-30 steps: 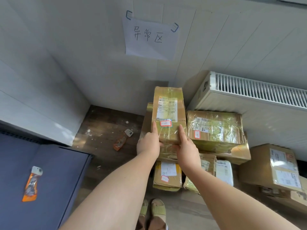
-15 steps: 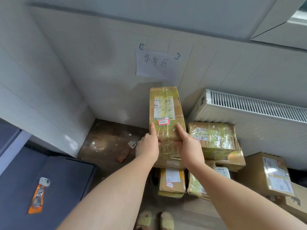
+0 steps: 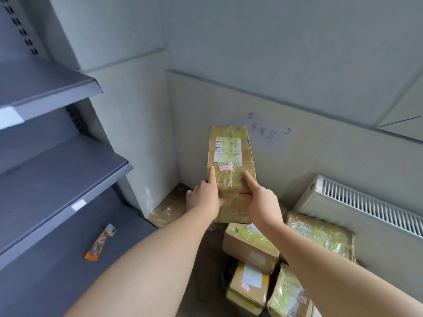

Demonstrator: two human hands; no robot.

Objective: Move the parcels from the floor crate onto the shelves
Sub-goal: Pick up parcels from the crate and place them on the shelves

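Note:
A long cardboard parcel (image 3: 230,156) wrapped in yellowish tape, with a white label and a red-edged sticker, is held up in the air in front of the wall. My left hand (image 3: 202,197) grips its near left side and my right hand (image 3: 261,200) grips its near right side, forefingers stretched along the top. Below lie more taped parcels (image 3: 250,245) in a heap on the floor. The grey metal shelves (image 3: 57,175) stand at the left, apart from the parcel.
An orange packet (image 3: 100,242) lies on the lowest shelf. A white radiator (image 3: 366,207) runs along the right wall behind the parcels. A paper sign (image 3: 266,136) is taped to the wall. A white pillar (image 3: 132,133) stands between shelves and corner.
Both hands have lifted the parcel higher off the heap. The view has swung up and left, bringing the upper shelves into sight.

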